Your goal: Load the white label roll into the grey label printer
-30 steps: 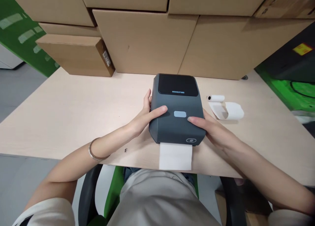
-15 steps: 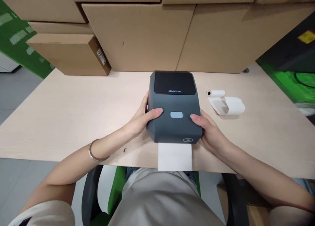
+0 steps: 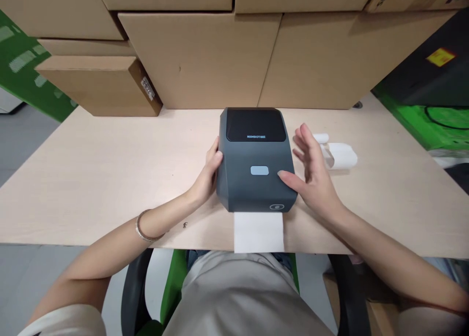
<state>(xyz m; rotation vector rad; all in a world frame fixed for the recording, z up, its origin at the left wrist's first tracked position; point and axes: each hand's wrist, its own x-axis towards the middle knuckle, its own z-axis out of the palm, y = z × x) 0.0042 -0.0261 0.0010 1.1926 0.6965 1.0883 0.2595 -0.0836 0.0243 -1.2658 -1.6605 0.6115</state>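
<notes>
A dark blue-grey label printer (image 3: 238, 179) with a black top window and a pale blue button stands on the desk in front of me. A strip of white label paper (image 3: 258, 232) sticks out of its front and reaches past the desk edge. Against the printer's left side my left hand (image 3: 205, 178) grips, thumb along the edge and fingertips partly hidden. My right hand (image 3: 318, 179) is open beside the right side, fingers raised and spread, its thumb over the front right part of the casing. Whether that thumb touches it I cannot tell.
Right of the printer lies a partly unrolled white paper roll (image 3: 342, 156), partly behind my right hand. Large cardboard boxes (image 3: 205, 62) line the back of the desk (image 3: 120, 179), with a flatter box (image 3: 91, 89) at the left. Chair armrests flank me below.
My right hand has come off the printer's right side, and its fingers have lifted and spread. My left thumb has drawn back from the front to the left edge. The view shifts slightly.
</notes>
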